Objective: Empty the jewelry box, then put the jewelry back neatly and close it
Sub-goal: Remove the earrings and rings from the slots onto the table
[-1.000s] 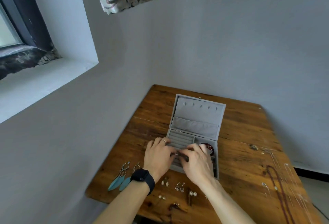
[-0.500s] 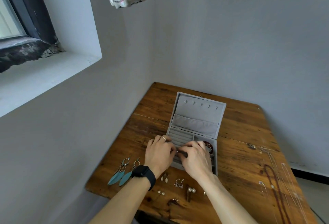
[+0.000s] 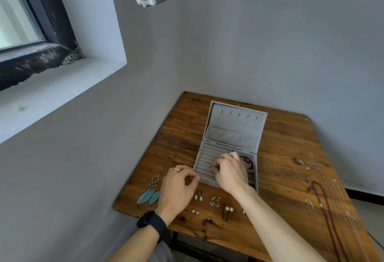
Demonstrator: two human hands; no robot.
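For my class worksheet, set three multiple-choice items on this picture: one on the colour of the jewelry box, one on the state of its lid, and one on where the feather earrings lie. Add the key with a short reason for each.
1. What colour is the jewelry box?
A. Red
B. Grey
C. Green

2. How is the lid?
A. Shut
B. Taken off and lying flat
C. Open, raised behind the base

3. Where do the feather earrings lie?
A. On the table, left of the left hand
B. Inside the jewelry box
C. Hung on the lid

Key
1 B: the outside and the lining are both grey.
2 C: the inside of the lid faces the camera, above the compartments.
3 A: the teal feathers lie on the bare wood near the table's left edge.
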